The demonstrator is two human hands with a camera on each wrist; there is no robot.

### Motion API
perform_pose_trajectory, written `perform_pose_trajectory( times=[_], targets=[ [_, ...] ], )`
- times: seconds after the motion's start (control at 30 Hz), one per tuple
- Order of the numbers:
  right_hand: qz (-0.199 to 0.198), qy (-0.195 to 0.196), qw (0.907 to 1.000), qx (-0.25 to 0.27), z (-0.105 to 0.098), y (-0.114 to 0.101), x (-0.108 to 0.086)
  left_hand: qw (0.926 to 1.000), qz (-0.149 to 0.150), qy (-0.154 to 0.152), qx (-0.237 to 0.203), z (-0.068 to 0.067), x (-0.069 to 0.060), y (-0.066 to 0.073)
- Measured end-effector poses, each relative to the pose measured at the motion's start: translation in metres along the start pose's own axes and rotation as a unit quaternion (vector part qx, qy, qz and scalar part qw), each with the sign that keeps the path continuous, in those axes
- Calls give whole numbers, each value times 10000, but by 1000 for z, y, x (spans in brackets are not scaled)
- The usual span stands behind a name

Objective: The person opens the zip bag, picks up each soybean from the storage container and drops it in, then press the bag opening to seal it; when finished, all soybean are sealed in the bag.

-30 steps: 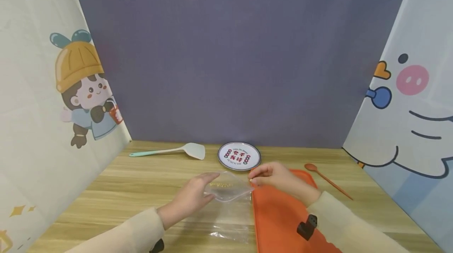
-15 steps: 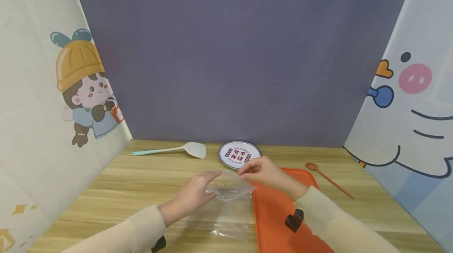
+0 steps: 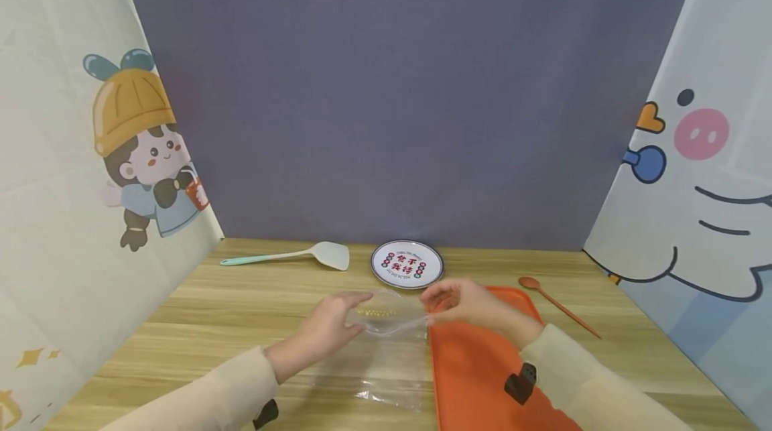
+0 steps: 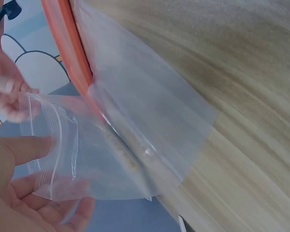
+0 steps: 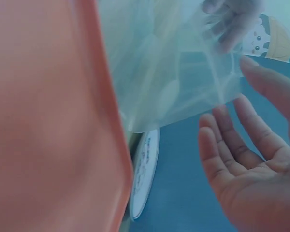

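A clear zip bag (image 3: pixel 391 357) extends over the table, its mouth lifted off the wood. My left hand (image 3: pixel 322 334) grips the mouth's left side; in the left wrist view the thumb (image 4: pixel 34 147) lies over the zip strip and the other fingers show through the film behind it. Small yellow grains (image 3: pixel 376 313) show in a row at the bag's mouth. At the bag's right corner is my right hand (image 3: pixel 467 307), its fingers spread and nothing visible between them. The right fingertips (image 5: pixel 239 100) lie close to the bag's edge; contact is hard to tell.
An orange tray (image 3: pixel 476 371) lies right of the bag, beneath my right forearm. Behind the bag stands an oval plate with red lettering (image 3: pixel 407 265). A white spatula with a mint handle (image 3: pixel 330 255) lies back left, a wooden spoon (image 3: pixel 563 308) at right.
My right hand moved left over the bag's mouth, then back right to its corner, with its fingers now apart. The left hand stays at the bag; the mouth has narrowed slightly.
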State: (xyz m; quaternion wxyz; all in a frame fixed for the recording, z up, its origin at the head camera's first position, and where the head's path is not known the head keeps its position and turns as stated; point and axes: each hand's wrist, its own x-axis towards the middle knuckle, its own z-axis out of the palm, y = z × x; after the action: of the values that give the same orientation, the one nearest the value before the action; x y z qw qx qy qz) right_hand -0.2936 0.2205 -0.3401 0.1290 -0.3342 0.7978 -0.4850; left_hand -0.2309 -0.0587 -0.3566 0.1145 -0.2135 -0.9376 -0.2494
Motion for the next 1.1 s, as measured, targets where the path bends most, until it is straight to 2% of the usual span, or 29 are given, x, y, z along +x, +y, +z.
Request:
perform_pose_trajectory(
  times=[0.13, 0.3, 0.4, 0.5, 0.63, 0.73, 0.87, 0.97, 1.1],
  targets=[
    [-34, 48, 10000, -75, 4, 7, -2, 9999, 65, -43, -98, -3, 1, -3],
    [-230, 549, 9975, -373, 9, 12, 2, 9993, 246, -149, -237, -6, 3, -11],
    [-162, 838, 9954, -440, 11, 12, 5, 9978, 275, -232, -554, -9, 5, -17],
    [-72, 971, 9947, -319, 11, 12, 8, 9949, 139, -286, -961, -12, 6, -24],
    [42, 1136, 9933, -182, 11, 12, 12, 9907, 70, -212, -1345, -15, 7, -32],
    [107, 1270, 9918, -123, 10, 12, 15, 9885, 209, -17, -1499, -15, 9, -38],
    [247, 1406, 9897, 46, 10, 13, 18, 9859, 237, 500, -1581, -14, 13, -47],
    [350, 1499, 9879, 211, 10, 13, 20, 9824, -5, 864, -1655, -12, 16, -51],
    [418, 1555, 9860, 431, 8, 13, 23, 9744, -623, 1160, -1823, -12, 18, -52]
  ],
)
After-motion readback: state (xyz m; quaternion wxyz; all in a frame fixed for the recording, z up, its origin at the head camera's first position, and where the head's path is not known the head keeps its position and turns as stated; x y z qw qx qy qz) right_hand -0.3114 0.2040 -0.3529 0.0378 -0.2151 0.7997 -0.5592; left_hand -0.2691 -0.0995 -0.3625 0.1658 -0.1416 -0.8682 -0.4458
